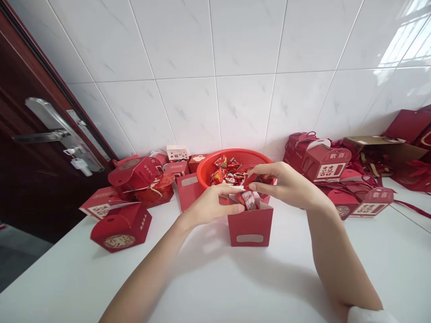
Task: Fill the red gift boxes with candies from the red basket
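Note:
A small red paper box point(251, 229) stands upright on the white table with its top open. My left hand point(212, 202) grips the upper left edge of this box, thumb at the near side and fingers behind. In the box's mouth shows a red-and-white wrapped candy point(248, 200), slightly blurred. Above the right side of the opening is my right hand point(286, 185), thumb and forefinger curled nearly together. Something red shows between those fingertips, but I cannot make it out. Just behind the box, a red plastic basket point(205, 167) holds several wrapped candies point(230, 172).
Red gift boxes point(123, 226) crowd the table's left side, and more boxes point(325, 163) are piled at the right. A larger open carton point(377, 141) sits at the far right. White wall tiles point(188, 103) rise behind; a dark door point(30, 170) is at left.

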`<state>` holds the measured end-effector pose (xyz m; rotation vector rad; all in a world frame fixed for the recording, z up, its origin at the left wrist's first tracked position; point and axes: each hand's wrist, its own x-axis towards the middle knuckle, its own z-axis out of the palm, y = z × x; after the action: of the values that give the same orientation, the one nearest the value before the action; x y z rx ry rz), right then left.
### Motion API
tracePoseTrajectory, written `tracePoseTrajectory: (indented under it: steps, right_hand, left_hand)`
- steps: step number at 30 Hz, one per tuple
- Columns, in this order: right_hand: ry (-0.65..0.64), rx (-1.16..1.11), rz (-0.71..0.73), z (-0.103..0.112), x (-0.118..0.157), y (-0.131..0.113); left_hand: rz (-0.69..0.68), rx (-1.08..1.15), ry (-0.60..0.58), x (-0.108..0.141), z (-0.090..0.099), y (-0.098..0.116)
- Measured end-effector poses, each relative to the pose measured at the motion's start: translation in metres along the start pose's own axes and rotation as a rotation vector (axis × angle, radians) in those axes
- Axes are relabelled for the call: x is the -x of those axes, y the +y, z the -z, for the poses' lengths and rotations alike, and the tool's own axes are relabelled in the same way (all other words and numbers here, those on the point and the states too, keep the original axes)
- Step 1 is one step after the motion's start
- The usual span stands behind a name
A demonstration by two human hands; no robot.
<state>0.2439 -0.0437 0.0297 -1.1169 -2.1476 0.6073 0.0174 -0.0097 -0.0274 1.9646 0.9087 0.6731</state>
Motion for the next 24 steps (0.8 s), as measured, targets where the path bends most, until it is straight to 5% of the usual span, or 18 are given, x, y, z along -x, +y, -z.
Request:
tracePoseTrajectory:
  steps: [24]
  right_hand:
    - [-0.116, -0.013, 0.001, -0.0062, -0.0028, 0.0032]
  left_hand:
    - [-0.022, 0.028, -0.042, -0.0012, -0.0005, -0.0019]
